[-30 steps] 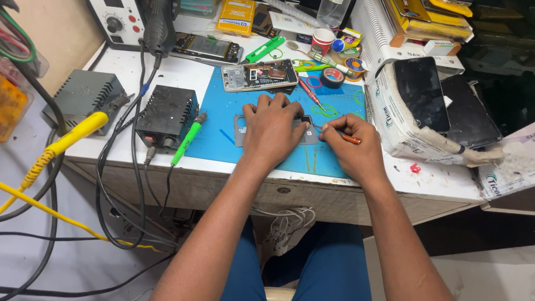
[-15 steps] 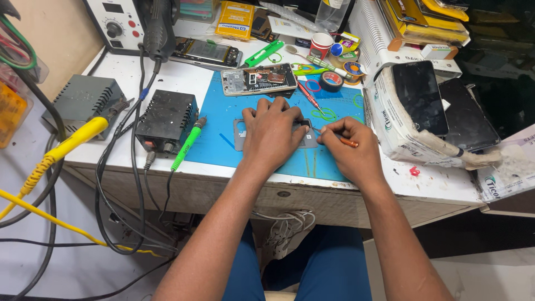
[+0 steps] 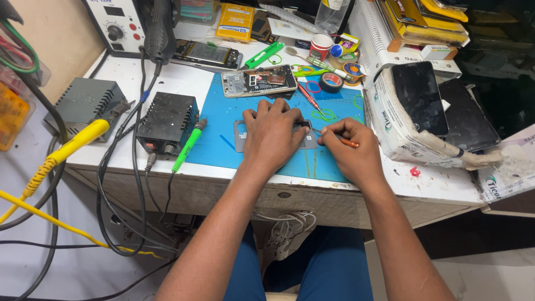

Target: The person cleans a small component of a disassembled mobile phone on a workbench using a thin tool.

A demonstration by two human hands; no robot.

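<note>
Phone frame [image 3: 241, 137], grey and flat, lies on the blue mat [image 3: 223, 120] near the front edge of the white worktop [image 3: 184, 83], mostly covered by the left hand [image 3: 271, 134]. Left hand is spread palm-down, fingers pressing the frame flat, not clenched around anything. Right hand [image 3: 348, 150] sits just beside it, grip closed pinch-style on a thin tool with an orange handle [image 3: 346, 141]; metal tip points left toward the frame's right end, under the left fingertips; exact contact point hidden. Behind the hands on the mat: an opened phone [image 3: 259, 81] with its board exposed, a red-handled screwdriver [image 3: 307, 96], green rubber bands [image 3: 323, 115], a roll of black tape [image 3: 331, 82]. Left of the mat: a black power supply box [image 3: 167, 120] with a green-handled soldering iron [image 3: 188, 146] leaning at its right side, a grey box [image 3: 83, 103] further left, a yellow probe cable [image 3: 61, 153] hanging off the worktop edge. Back left: a white rework station [image 3: 120, 25] with a phone [image 3: 207, 54] lying face up beside it. Right of the mat: a white cardboard box [image 3: 401, 134] with a dark phone screen [image 3: 419, 97] on top. Person's knees in blue trousers [image 3: 334, 262] visible below the worktop.
</note>
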